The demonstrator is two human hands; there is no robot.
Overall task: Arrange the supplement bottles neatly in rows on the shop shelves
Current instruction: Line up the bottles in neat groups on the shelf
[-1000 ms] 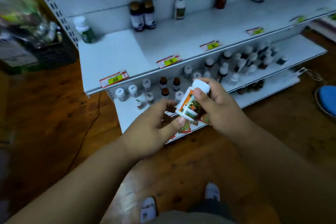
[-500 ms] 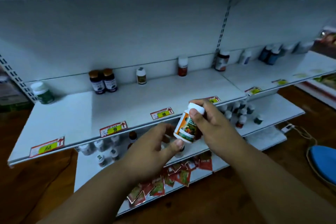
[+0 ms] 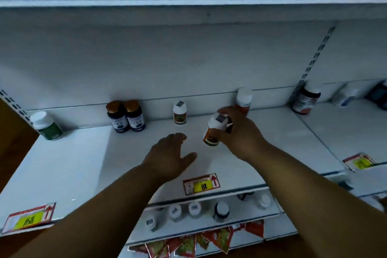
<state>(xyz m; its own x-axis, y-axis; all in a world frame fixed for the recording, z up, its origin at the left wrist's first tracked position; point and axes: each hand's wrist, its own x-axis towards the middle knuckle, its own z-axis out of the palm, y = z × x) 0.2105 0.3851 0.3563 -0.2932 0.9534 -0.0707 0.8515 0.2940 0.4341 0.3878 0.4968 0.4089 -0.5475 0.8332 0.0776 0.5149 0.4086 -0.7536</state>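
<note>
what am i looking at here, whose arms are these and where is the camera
There is no machine here. A person wears a camera on their head, so you look forward and down along their own bare arms at a white shop shelf. The right hand grips an orange bottle with a white cap, tilted, low over the shelf. The left hand is open and holds nothing. Along the back wall stand a green bottle, two dark bottles, a small white-capped bottle and a red one partly behind the right hand. Price tags sit on the front edge. More bottles stand on the shelf below.
</note>
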